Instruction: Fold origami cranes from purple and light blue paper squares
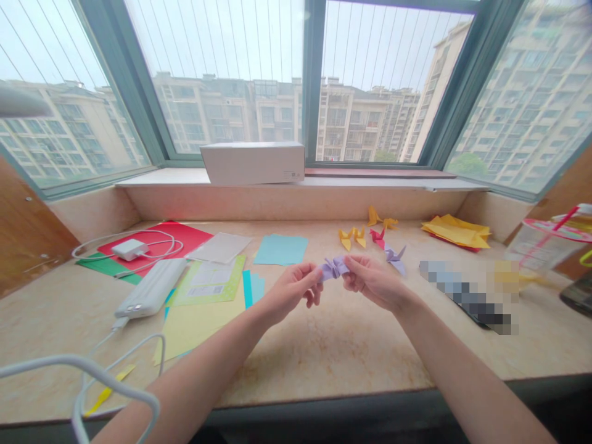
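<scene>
Between both hands, above the counter, is a purple origami crane [333,268] with its wings spread sideways. My left hand [298,285] pinches the wing on the left, thumb against fingers. The opposite wing is gripped by my right hand [370,280]. Just behind my right hand lies another purple paper crane [396,259], partly hidden by it. Farther back stand a red paper crane [377,238] and several yellow ones, among them a yellow paper crane [345,239].
Blue paper squares [280,249] lie left of centre, near a pale yellow sheet [203,324], a red sheet [161,237] and a white power bank [152,287] with cables. On the right are yellow paper [457,232], a blurred-out phone-like object [467,296] and a plastic cup [531,243].
</scene>
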The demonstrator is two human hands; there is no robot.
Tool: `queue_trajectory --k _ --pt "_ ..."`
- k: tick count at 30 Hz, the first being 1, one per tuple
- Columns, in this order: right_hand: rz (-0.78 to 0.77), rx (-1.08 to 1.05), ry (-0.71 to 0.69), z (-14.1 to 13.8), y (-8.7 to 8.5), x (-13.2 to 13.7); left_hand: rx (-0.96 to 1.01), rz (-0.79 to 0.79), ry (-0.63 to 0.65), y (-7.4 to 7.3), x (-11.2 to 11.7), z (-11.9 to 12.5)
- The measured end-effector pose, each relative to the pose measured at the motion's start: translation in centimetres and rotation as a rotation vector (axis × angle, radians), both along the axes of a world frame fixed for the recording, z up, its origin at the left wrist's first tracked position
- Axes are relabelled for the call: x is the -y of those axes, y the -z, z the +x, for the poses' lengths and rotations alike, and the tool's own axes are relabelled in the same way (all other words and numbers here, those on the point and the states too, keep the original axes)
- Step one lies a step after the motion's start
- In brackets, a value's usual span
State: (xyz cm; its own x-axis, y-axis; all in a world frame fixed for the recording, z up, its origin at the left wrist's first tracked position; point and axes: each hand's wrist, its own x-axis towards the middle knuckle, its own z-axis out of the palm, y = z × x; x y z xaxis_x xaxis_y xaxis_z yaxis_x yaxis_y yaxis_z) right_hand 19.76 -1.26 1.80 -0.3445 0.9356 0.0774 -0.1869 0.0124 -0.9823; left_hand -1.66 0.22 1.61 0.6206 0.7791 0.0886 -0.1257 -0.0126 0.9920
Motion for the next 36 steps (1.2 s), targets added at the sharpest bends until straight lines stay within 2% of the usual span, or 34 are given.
queue_trajectory --k 7,17,36 --pt "0.000 0.064 -0.082 -0.5 0.9 0.1 -0.039 0.048 0.079 -0.2 0.7 0.1" --pt "-0.008 -0.084 0.082 0.5 -0.1 -0.4 0.062 0.014 0.039 0.0 0.2 -0.2" --pt "-0.025 -0.074 0.102 1.2 -0.3 -0.5 0.099 -0.018 0.038 0.2 0.2 -0.1"
